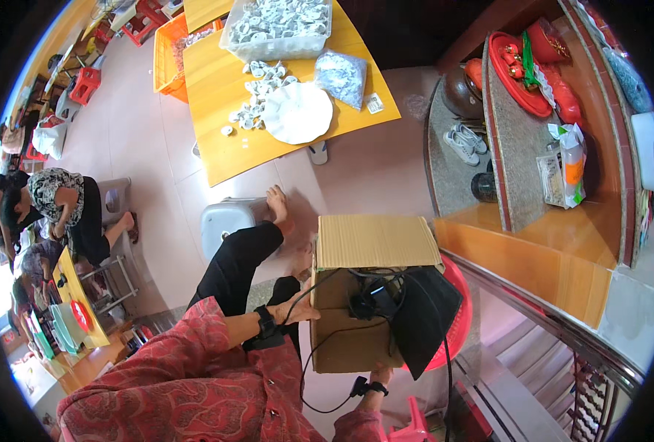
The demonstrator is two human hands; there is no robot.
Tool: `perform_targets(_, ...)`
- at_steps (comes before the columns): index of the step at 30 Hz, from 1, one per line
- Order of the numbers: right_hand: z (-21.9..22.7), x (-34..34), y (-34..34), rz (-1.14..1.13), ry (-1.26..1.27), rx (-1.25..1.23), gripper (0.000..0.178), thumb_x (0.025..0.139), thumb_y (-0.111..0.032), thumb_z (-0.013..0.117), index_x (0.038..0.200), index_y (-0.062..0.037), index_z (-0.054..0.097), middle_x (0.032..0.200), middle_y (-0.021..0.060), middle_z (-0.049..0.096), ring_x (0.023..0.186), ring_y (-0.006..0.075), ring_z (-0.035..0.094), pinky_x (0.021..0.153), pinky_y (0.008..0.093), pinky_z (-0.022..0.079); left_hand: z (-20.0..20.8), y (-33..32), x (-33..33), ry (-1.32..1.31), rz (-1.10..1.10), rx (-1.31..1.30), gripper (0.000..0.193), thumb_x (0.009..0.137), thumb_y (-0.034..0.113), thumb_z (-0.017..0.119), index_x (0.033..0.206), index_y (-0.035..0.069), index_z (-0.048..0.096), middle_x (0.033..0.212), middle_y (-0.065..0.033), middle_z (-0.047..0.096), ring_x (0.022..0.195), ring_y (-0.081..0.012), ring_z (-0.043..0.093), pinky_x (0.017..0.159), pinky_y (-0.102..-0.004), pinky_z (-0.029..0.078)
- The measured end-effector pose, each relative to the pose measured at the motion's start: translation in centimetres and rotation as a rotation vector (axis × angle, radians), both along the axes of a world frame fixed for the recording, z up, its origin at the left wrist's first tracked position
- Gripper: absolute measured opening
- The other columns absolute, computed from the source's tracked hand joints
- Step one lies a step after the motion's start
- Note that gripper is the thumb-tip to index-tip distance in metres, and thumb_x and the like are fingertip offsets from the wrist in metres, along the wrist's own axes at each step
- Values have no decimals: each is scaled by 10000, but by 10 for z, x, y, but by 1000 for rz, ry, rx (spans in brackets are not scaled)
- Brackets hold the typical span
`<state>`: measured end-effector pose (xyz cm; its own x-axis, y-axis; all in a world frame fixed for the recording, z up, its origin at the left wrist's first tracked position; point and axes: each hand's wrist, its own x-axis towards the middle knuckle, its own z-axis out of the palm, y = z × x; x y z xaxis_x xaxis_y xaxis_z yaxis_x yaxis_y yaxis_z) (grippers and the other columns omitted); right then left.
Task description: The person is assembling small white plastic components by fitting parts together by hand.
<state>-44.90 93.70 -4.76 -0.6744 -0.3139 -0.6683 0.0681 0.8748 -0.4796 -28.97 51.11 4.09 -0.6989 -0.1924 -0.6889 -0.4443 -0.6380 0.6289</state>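
Note:
An open cardboard box [377,241] stands in front of me, with its top flap raised at the far side. Inside lie black cables and a small black device [380,295] with a bright spot on it. A black flat panel [424,320] leans out of the box's right side, and a black cable hangs down beyond it. My left hand [297,308] is closed on the box's left edge. At the near edge my right hand [380,373] holds the box from below; its fingers are mostly hidden. Black bands circle both wrists, and a thin cable loops near them.
A pink-red basket [456,313] stands behind the box. A grey stool [227,225] is ahead, before a wooden table [224,158] bearing a plastic bin [279,46] of small white parts. A metal railing [540,317] runs along the right. People [58,199] work at the left.

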Motion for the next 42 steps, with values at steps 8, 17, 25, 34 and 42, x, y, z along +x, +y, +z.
perform_targets(8, 29, 1, 2, -1201, -386, -565, 201, 761, -67, 619, 954, -61, 675, 996, 64, 683, 874, 232, 640, 722, 382, 542, 49, -27, -33, -159, -219, -58, 872, 805, -93, 603, 1527, 120, 163, 1271, -121, 531, 992, -135, 532, 774, -298, 502)
perform_targets(17, 143, 21, -106, -1214, -257, -266, 104, 718, 3, 632, 731, -69, 557, 679, 57, 545, 571, 177, 543, 476, 319, 457, 71, -120, -78, -118, -271, -311, 687, 705, 53, 672, 1312, 19, 352, 859, -119, 576, 716, -242, 603, 502, -342, 533)
perform_targets(25, 155, 66, -142, -1374, -185, -407, 119, 730, 37, 612, 773, -68, 577, 718, 34, 594, 557, 137, 545, 469, 274, 433, 78, -197, -120, -112, -541, -13, 838, 736, 87, 688, 1444, 26, 245, 1184, -151, 559, 1019, -277, 611, 730, -367, 584)
perform_targets(34, 175, 73, -242, -1287, 38, -458, 250, 703, 66, 607, 596, -106, 459, 610, -10, 504, 492, 96, 425, 450, 255, 323, 33, -183, -98, 114, -457, -863, 1126, 731, 133, 713, 1489, 1, -109, 1451, -324, 304, 1360, -363, 355, 1072, -383, 358)
perform_targets(42, 189, 59, -252, -1171, -301, -586, 141, 893, -193, 645, 897, -60, 600, 864, 40, 627, 812, 186, 629, 770, 370, 531, 68, -211, -102, 354, -82, -367, 924, 683, -174, 470, 1525, 60, 168, 1476, -90, 368, 1352, -202, 344, 1093, -292, 291)
